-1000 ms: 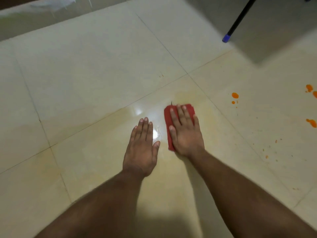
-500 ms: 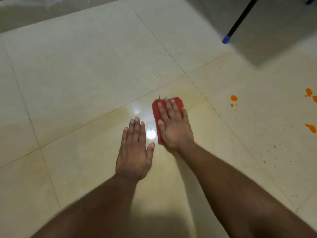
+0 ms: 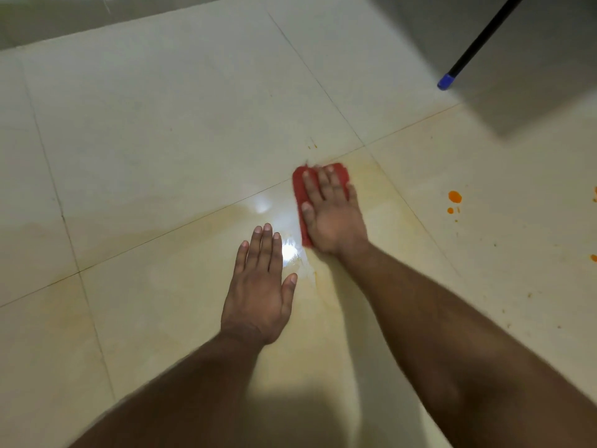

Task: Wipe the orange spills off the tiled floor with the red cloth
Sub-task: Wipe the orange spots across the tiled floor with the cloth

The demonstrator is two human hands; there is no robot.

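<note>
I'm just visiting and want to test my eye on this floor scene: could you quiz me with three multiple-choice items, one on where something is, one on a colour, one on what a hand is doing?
1. Where is the biggest orange spot relative to the cloth?
A. To its right
B. To its left
C. Under the left hand

2. What colour is the tip of the black pole?
A. Red
B. Blue
C. Green

3. How does the right hand lie?
A. Lifted clear of the floor
B. Curled in a fist beside the cloth
C. Flat, pressing on the cloth

Answers:
1. A: the orange spot sits on the tile to the right of the cloth.
2. B: the pole ends in a blue tip.
3. C: the right hand lies with straight fingers on the cloth, while the left hand rests flat on the floor.
</note>
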